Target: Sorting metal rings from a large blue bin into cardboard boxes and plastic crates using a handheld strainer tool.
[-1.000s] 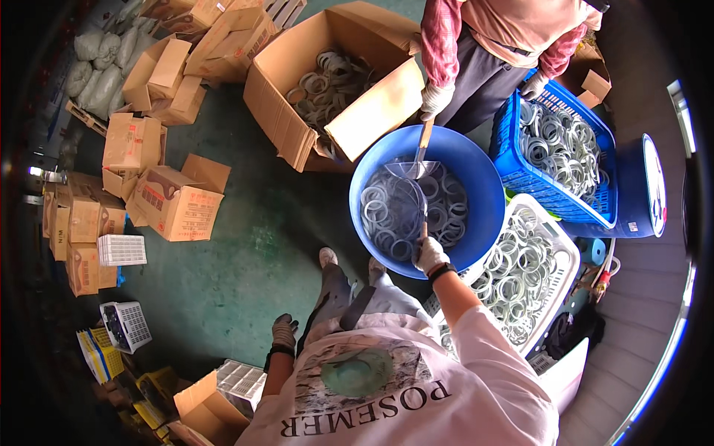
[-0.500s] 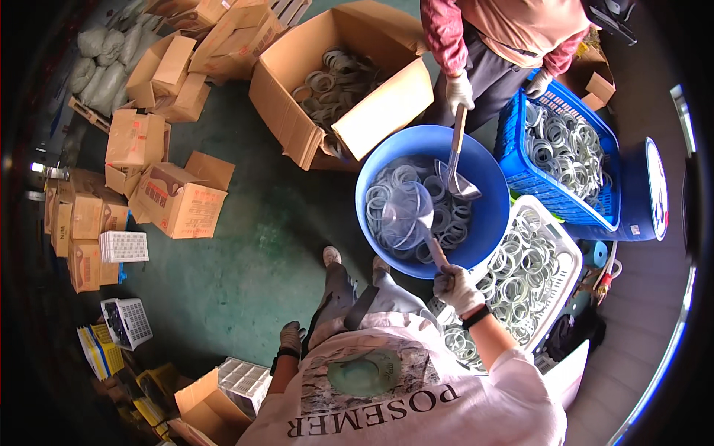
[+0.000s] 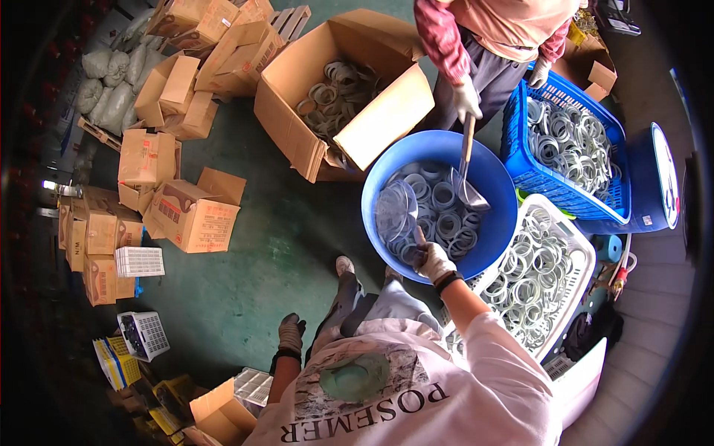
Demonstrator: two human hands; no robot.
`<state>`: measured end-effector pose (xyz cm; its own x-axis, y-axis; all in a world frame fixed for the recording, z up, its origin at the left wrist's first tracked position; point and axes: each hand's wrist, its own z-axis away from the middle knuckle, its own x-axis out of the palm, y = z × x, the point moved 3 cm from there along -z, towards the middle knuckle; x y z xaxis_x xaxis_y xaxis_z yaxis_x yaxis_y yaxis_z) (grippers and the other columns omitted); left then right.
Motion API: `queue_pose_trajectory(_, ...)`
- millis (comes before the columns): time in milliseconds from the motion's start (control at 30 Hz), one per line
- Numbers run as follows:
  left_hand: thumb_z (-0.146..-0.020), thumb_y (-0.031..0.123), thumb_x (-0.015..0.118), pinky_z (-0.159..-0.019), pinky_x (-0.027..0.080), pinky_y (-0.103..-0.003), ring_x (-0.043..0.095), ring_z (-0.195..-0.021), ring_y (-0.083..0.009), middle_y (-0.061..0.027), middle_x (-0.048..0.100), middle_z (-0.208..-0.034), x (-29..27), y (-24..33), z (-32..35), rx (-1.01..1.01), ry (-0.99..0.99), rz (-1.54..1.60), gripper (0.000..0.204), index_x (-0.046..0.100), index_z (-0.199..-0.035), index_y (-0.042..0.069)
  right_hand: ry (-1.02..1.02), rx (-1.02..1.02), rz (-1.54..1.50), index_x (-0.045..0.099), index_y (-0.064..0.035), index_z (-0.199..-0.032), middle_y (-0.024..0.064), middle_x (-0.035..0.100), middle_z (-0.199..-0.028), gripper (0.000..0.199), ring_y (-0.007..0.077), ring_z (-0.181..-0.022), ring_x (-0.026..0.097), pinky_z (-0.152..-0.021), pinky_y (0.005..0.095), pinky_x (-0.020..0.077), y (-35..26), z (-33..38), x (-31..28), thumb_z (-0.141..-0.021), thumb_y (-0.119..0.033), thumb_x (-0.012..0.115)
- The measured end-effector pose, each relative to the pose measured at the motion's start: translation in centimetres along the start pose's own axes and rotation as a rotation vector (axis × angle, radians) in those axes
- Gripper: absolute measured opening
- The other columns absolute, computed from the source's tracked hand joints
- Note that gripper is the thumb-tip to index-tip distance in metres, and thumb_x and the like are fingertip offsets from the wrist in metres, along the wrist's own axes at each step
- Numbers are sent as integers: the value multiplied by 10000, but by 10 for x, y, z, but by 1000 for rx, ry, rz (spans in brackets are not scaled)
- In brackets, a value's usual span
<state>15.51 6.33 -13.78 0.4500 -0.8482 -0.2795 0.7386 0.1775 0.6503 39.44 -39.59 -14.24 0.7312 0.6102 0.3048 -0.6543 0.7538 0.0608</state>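
Right hand [image 3: 433,260], gloved, grips handle of a round mesh scoop [image 3: 396,212] dipped in blue tub [image 3: 497,223] full of pale rings. Left hand [image 3: 291,333], dark glove, hangs by the leg over green floor [image 3: 245,297], holding nothing. Across the tub, a co-worker's gloved hand [image 3: 468,100] holds a metal shovel [image 3: 468,186], blade down among the rings. White basket [image 3: 573,253] w/ rings just right of tub; blue crate [image 3: 535,175] w/ rings behind it. Open cardboard box [image 3: 387,119] w/ rings touches tub's far-left rim. Smaller boxes stacked at left.
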Motion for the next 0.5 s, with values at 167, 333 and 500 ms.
queue_pose_trajectory(167, -810, 143, 589, -677, 498, -362, 634, -783, -260, -97, 601, -958, 6, 2, 24, -276, 116, 137, 318, 563, -1111, 44, -19, -188, 362, 513, -131, -822, -12, 472, -581, 45, 124, -408, 420, -383, 246, 330, 0, 92, -36, -836, -113, 551)
queue_pose_trajectory(333, -802, 156, 582, -650, 487, -374, 613, -736, -258, -98, 579, -889, -9, -15, -9, 0, -153, -566, 237, 559, -998, 25, 27, -231, 441, 508, -146, -919, -3, 485, -586, 185, 127, -426, 471, -372, 266, 343, -1, 125, -51, -795, -29, 580)
queue_pose_trajectory(500, -798, 157, 586, -613, 472, -376, 591, -703, -253, -90, 563, -840, 5, 3, -39, 190, -242, -710, 206, 562, -955, 25, 107, -275, 370, 512, -106, -826, 6, 482, -561, 124, 145, -426, 491, -369, 264, 361, 14, 65, -80, -781, -11, 579)
